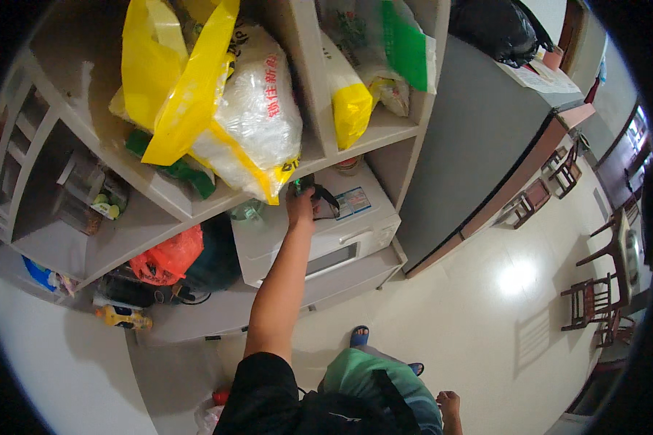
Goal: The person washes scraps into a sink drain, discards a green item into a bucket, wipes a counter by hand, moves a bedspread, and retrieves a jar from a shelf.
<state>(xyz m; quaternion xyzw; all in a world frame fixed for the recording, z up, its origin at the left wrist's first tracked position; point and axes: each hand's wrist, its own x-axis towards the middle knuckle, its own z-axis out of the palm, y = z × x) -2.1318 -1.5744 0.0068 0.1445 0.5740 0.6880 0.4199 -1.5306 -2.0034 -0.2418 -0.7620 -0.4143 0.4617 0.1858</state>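
Note:
My left arm stretches forward to the top of a white microwave oven (283, 243) in a shelf unit. The fingers of my left hand (301, 206) are closed around a small dark object (305, 183), mostly hidden by the hand. Beside it a black loop or strap (328, 199) lies over the oven top. A clear glass jar (248, 212) stands just left of the hand, and another jar (348, 165) is at the back. My right hand (450, 404) hangs low beside my body, its fingers curled; whatever they hold, if anything, cannot be made out.
Above the oven, a yellow-and-white plastic bag (261, 101) bulges over the shelf edge (225, 206), close to my left hand. A red plastic bag (168, 255) and a yellow-labelled bottle (123, 317) sit to the left. A grey refrigerator (471, 138) stands right, with wooden chairs (591, 301) beyond.

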